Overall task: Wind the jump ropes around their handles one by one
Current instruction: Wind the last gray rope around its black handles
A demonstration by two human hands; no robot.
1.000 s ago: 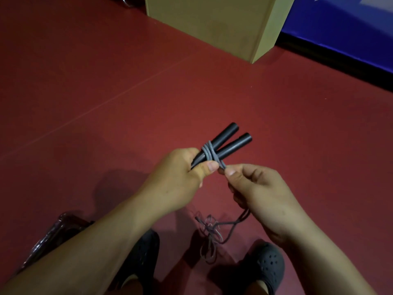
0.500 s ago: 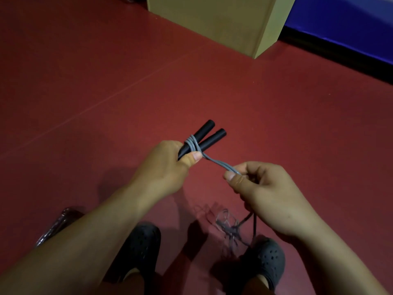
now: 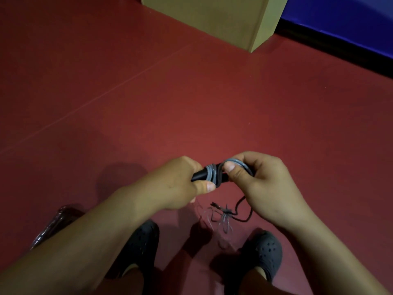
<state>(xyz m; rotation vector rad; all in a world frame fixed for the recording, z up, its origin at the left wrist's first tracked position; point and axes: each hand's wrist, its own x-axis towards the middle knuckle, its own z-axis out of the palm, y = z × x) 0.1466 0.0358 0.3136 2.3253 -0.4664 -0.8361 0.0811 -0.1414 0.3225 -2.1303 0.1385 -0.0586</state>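
Observation:
My left hand (image 3: 180, 184) grips the two black jump rope handles (image 3: 202, 175) side by side, thumb pressed against them. Grey rope coils (image 3: 212, 174) wrap around the handles. My right hand (image 3: 263, 184) covers the far ends of the handles and pinches a loop of the grey rope (image 3: 239, 162) between thumb and fingers. The loose remainder of the rope (image 3: 228, 213) hangs down in a tangle between my feet, above the red floor.
A tan cardboard box (image 3: 212, 15) stands on the red floor (image 3: 148, 92) ahead. A blue mat (image 3: 350, 24) lies at the back right. My dark clogs (image 3: 263, 254) are below, and a clear plastic bag (image 3: 55, 222) lies at the lower left.
My right hand has carried the rope up and over the handle ends, from below right to on top of them. More coils now sit on the handles, and both hands have shifted right.

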